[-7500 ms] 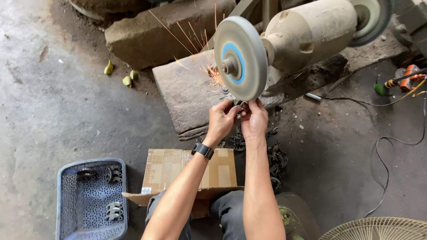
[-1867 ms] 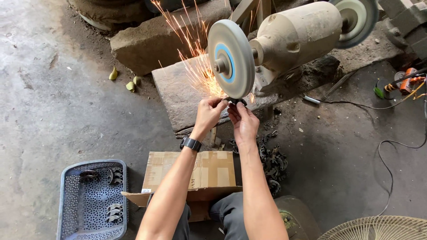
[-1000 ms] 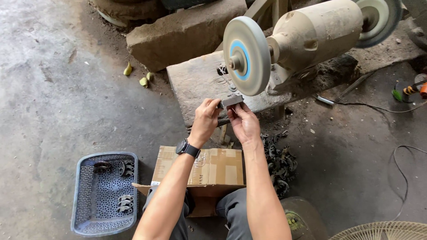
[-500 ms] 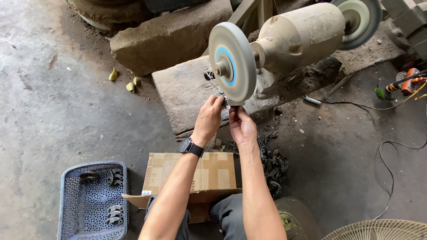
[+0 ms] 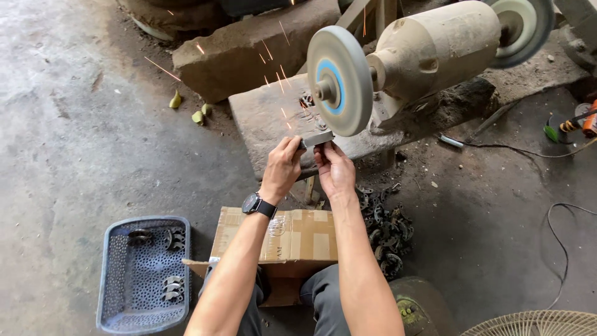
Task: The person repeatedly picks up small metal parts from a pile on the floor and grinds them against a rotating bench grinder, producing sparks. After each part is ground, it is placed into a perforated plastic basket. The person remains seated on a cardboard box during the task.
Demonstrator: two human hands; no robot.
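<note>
Both my hands hold one small grey metal part point(image 5: 318, 138) up against the lower rim of a spinning grey grinding wheel point(image 5: 340, 79) with a blue centre ring. My left hand point(image 5: 283, 168), with a black wristwatch, grips the part's left end. My right hand point(image 5: 334, 168) grips its right end from below. A few orange sparks fly up and to the left from the contact point. The wheel sits on a dusty beige bench grinder motor point(image 5: 435, 46) with a second wheel point(image 5: 521, 26) at its far end.
A stone slab point(image 5: 267, 124) lies under the grinder and a larger block point(image 5: 249, 50) behind it. A cardboard box point(image 5: 292, 239) sits by my knees, a blue perforated basket point(image 5: 143, 274) with metal parts at left, a pile of dark metal parts point(image 5: 388, 230) at right, cables and a fan grille point(image 5: 535, 323).
My hands lifted the part off the wheel about a second ago, then brought it back to the rim. The heavy spray of sparks has thinned to a few.
</note>
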